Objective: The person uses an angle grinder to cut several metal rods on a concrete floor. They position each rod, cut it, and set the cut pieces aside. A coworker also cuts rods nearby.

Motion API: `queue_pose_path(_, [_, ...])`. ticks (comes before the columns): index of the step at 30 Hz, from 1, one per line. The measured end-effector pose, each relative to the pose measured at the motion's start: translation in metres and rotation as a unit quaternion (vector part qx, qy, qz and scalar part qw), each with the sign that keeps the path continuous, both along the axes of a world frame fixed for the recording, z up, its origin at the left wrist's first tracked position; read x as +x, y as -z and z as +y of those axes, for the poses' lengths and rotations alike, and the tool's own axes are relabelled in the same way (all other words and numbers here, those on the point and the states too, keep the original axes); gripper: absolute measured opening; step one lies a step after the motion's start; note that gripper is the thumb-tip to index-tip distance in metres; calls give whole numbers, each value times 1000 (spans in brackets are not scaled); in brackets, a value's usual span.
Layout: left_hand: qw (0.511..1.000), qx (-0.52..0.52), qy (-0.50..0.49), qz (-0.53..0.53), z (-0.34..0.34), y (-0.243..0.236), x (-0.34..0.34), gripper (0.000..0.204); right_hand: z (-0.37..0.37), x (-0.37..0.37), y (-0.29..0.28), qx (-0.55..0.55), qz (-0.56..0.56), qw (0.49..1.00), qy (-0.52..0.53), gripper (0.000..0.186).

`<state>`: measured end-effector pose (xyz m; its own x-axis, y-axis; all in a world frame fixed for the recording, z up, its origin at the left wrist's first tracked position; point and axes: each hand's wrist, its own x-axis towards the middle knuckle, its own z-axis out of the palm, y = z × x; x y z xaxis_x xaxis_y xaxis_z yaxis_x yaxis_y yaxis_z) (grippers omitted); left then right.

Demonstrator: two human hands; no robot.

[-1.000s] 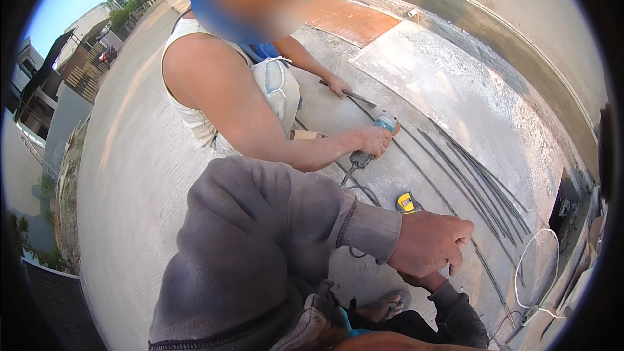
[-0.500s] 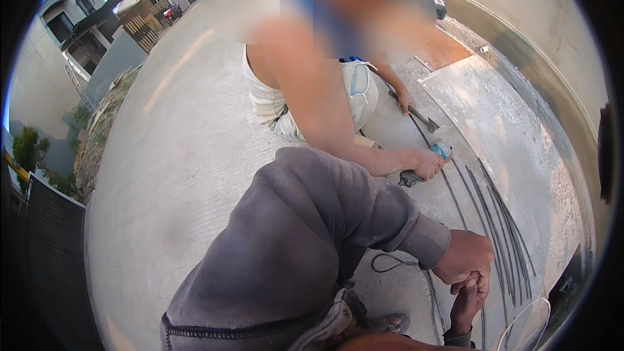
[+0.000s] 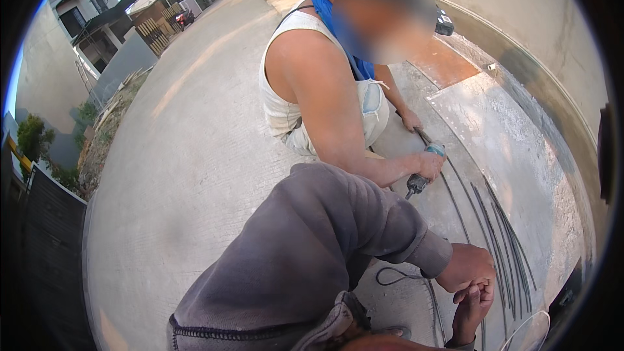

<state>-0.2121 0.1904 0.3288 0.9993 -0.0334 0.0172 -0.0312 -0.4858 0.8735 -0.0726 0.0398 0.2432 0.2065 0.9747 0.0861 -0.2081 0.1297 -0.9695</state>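
My left hand [image 3: 465, 266], at the end of a grey sleeve, is bent downward and closed at the right of the view. Just below it, my right hand [image 3: 474, 305] has its fingers curled up against the fingers of the left. Whatever may be between them is hidden. Beyond my hands lie several thin dark steel rods [image 3: 509, 237] on the concrete. A crouching co-worker grips a teal and black power tool [image 3: 426, 169] in one hand. The co-worker's other hand [image 3: 409, 119] holds a dark hammer-like tool [image 3: 422, 135] close by it.
A dark looped cable [image 3: 390, 278] lies on the ground beside my sleeve. A thin white cable [image 3: 525, 320] curves at the lower right. A rusty brown sheet [image 3: 448, 62] lies near the wall [image 3: 520, 13]. Concrete pavement [image 3: 175, 188] stretches away at the left, past a dark gate [image 3: 55, 247].
My hands stay together, slightly lower in view. The co-worker also appears lower, the power tool tilts more steeply, and the hammer-like tool is closer to it.
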Motion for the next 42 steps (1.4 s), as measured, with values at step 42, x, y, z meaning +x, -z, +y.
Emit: queue_pose_path(42, [976, 144, -138, -84, 0, 7, 9, 64, -2, 2, -15, -68, 60, 995, 37, 8])
